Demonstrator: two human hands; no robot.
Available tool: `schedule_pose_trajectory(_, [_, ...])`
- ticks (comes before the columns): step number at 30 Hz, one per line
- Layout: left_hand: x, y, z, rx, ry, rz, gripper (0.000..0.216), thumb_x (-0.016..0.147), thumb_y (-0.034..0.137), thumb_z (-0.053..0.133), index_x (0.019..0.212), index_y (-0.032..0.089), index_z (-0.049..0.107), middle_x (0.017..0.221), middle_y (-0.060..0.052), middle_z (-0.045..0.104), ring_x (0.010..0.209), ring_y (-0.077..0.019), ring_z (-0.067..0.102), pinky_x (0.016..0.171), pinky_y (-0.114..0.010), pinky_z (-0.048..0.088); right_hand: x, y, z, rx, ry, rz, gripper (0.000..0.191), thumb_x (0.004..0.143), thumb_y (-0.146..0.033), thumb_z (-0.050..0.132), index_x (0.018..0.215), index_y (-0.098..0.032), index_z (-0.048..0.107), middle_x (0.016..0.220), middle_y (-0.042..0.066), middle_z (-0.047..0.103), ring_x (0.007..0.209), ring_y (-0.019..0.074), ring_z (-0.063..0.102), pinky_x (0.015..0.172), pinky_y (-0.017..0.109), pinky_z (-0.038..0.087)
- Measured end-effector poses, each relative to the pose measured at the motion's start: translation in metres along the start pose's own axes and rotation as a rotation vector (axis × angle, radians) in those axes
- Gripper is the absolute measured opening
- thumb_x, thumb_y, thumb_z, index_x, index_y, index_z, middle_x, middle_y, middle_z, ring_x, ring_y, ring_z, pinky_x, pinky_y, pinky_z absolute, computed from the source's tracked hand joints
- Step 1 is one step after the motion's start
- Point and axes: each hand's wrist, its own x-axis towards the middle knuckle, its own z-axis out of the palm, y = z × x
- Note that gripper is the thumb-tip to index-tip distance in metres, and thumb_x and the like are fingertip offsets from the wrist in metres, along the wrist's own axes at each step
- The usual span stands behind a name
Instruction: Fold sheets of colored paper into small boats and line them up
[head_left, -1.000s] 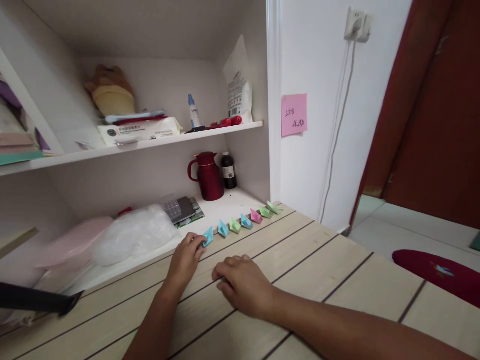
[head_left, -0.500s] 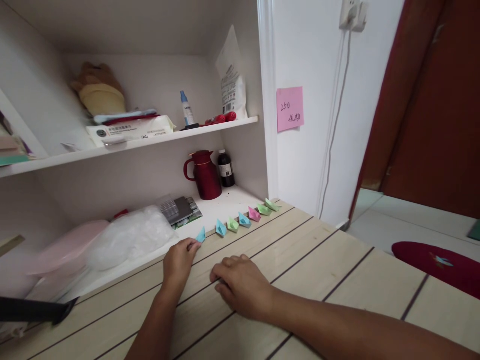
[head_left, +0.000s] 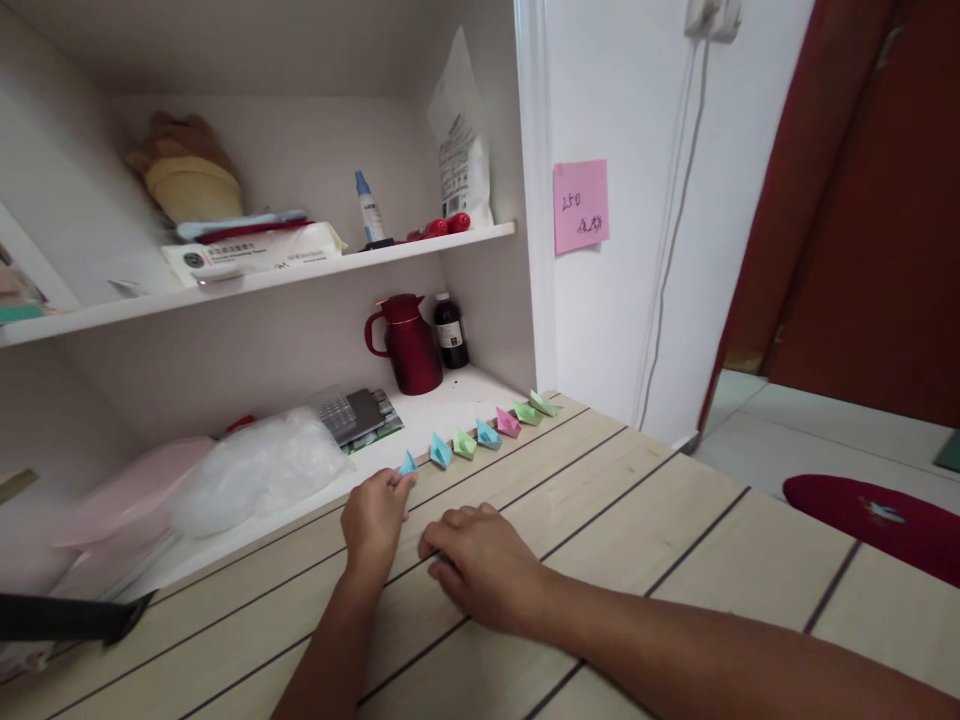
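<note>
My left hand [head_left: 377, 518] pinches a small blue paper boat [head_left: 408, 463] at the table's far edge; its fingers cover the boat's lower part. To the right of it, folded paper boats stand in a slanting row: a blue boat [head_left: 440, 451], a light green boat [head_left: 465, 444], another blue boat [head_left: 488, 434], a pink boat [head_left: 508, 422], a green boat [head_left: 528, 413] and a pale green boat [head_left: 545, 403]. My right hand [head_left: 480, 565] rests on the wooden-slat table [head_left: 622, 520], loosely closed, with nothing visible in it.
Behind the table are shelves with a dark red jug [head_left: 411, 345], a dark bottle [head_left: 451, 332], a clear plastic bag [head_left: 259, 475] and a grey object [head_left: 362, 415]. A pink note [head_left: 580, 206] is stuck on the wall. A black bar [head_left: 67, 617] juts in at left.
My left hand has shifted slightly right, toward the row, with its blue boat now more upright and more covered by the fingers. My right hand stays put; the view tilts slightly.
</note>
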Motion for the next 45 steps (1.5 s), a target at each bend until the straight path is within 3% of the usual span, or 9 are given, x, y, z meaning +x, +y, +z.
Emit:
schedule_pose_trajectory(4, [-0.01, -0.001, -0.009, -0.362, -0.013, -0.079, 0.036, 0.074, 0.054, 0.065, 0.063, 0.021, 0.055, 0.042, 0.008, 0.046, 0.037, -0.009, 0.036, 0.047, -0.024, 0.027, 0.007, 0.013, 0.001, 0.399, 0.185, 0.18, 0.021, 0.089, -0.023, 0.049, 0.105, -0.024, 0.061, 0.071, -0.003, 0.059, 0.069, 0.0153, 0.056, 0.067, 0.027, 0.041])
schedule_pose_trajectory(7, [-0.028, 0.0, -0.022, -0.629, -0.012, -0.129, 0.048, 0.072, 0.066, 0.062, 0.063, 0.022, 0.045, 0.042, 0.013, 0.031, 0.039, -0.0052, 0.027, 0.053, -0.022, 0.039, 0.01, 0.019, 0.0, 0.721, 0.318, 0.215, 0.027, 0.09, -0.031, 0.049, 0.116, -0.023, 0.054, 0.068, -0.006, 0.049, 0.058, 0.0131, 0.052, 0.061, 0.026, 0.044])
schedule_pose_trajectory(10, [-0.056, 0.003, -0.036, -0.79, -0.067, -0.179, 0.055, 0.067, 0.069, 0.066, 0.061, 0.023, 0.036, 0.045, 0.015, 0.019, 0.04, -0.0028, 0.017, 0.059, -0.024, 0.045, 0.009, 0.019, -0.003, 0.974, 0.306, 0.154, 0.04, 0.088, -0.04, 0.056, 0.124, -0.024, 0.049, 0.075, -0.006, 0.05, 0.055, 0.0108, 0.051, 0.059, 0.027, 0.046])
schedule_pose_trajectory(14, [-0.091, 0.007, -0.046, -0.868, -0.115, -0.239, 0.059, 0.063, 0.066, 0.073, 0.058, 0.024, 0.031, 0.046, 0.015, 0.018, 0.041, -0.0017, 0.014, 0.059, -0.024, 0.046, 0.004, 0.014, -0.007, 1.158, 0.202, 0.069, 0.052, 0.081, -0.043, 0.067, 0.126, -0.024, 0.049, 0.072, -0.007, 0.049, 0.054, 0.0092, 0.051, 0.056, 0.025, 0.046])
schedule_pose_trajectory(22, [-0.104, 0.008, -0.034, -0.705, 0.008, -0.188, 0.053, 0.072, 0.066, 0.062, 0.056, 0.023, 0.034, 0.042, 0.012, 0.024, 0.043, -0.005, 0.025, 0.066, -0.025, 0.047, 0.007, 0.012, -0.006, 1.139, 0.289, 0.116, 0.045, 0.078, -0.047, 0.066, 0.114, -0.02, 0.058, 0.065, -0.008, 0.049, 0.047, 0.0084, 0.047, 0.05, 0.024, 0.042])
schedule_pose_trajectory(28, [-0.11, 0.011, -0.018, -0.322, 0.012, -0.085, 0.026, 0.068, 0.041, 0.073, 0.058, 0.02, 0.062, 0.041, 0.008, 0.042, 0.043, -0.0071, 0.031, 0.047, -0.023, 0.02, 0.013, 0.022, 0.0, 0.963, 0.415, 0.158, 0.03, 0.075, -0.029, 0.065, 0.104, -0.02, 0.064, 0.061, -0.008, 0.043, 0.054, 0.01, 0.043, 0.055, 0.024, 0.039])
schedule_pose_trajectory(33, [-0.11, 0.002, -0.029, -0.21, -0.09, 0.027, 0.032, 0.084, 0.049, 0.055, 0.086, 0.022, 0.072, 0.045, 0.007, 0.048, 0.045, -0.0112, 0.044, 0.05, -0.023, 0.032, 0.012, 0.028, 0.006, 0.875, 0.401, 0.16, 0.026, 0.075, -0.023, 0.061, 0.1, -0.021, 0.067, 0.066, -0.005, 0.047, 0.059, 0.0118, 0.046, 0.059, 0.026, 0.04])
schedule_pose_trajectory(37, [-0.098, -0.017, -0.04, -0.117, -0.004, 0.178, 0.037, 0.091, 0.045, 0.044, 0.109, 0.02, 0.064, 0.068, 0.002, 0.056, 0.052, -0.0121, 0.052, 0.052, -0.024, 0.043, 0.011, 0.032, 0.006, 0.804, 0.449, 0.232, 0.025, 0.075, -0.021, 0.058, 0.1, -0.021, 0.066, 0.073, -0.003, 0.05, 0.063, 0.0129, 0.046, 0.059, 0.025, 0.039])
schedule_pose_trajectory(45, [-0.093, -0.023, -0.028, -0.118, -0.08, 0.387, 0.036, 0.082, 0.026, 0.059, 0.118, 0.028, 0.059, 0.115, -0.005, 0.05, 0.091, -0.0151, 0.06, 0.086, -0.034, 0.053, 0.005, 0.038, -0.014, 0.885, 0.104, 0.26, 0.015, 0.071, -0.027, 0.069, 0.081, -0.018, 0.062, 0.062, -0.003, 0.056, 0.056, 0.0116, 0.052, 0.051, 0.022, 0.04])
